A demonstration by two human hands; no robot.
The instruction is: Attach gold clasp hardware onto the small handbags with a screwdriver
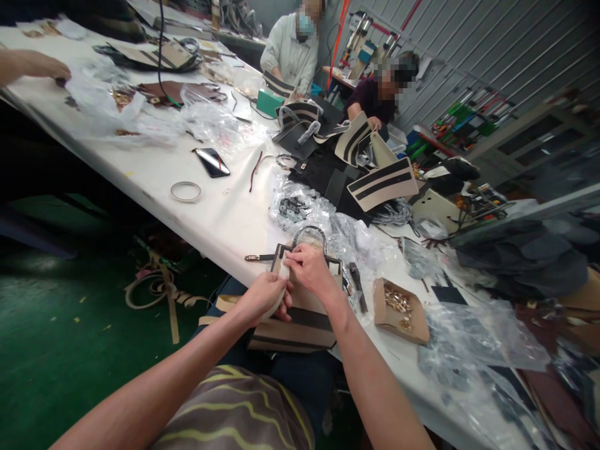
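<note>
The left hand [265, 296] and right hand [310, 269] pinch a pale strip [284, 269] over a striped bag [300, 334]; a cardboard tray [420, 326] sits nearby.

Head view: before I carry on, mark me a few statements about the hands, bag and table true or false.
1. The left hand holds a pale strip at the bag. True.
2. The box holds small gold-coloured pieces. True.
3. The right hand is in the box. False: the right hand is at the bag.
4. The phone lies on the bag. False: the phone lies on the table.
5. The floor is red. False: the floor is green.
6. A masked person is beyond the table. True.
</note>
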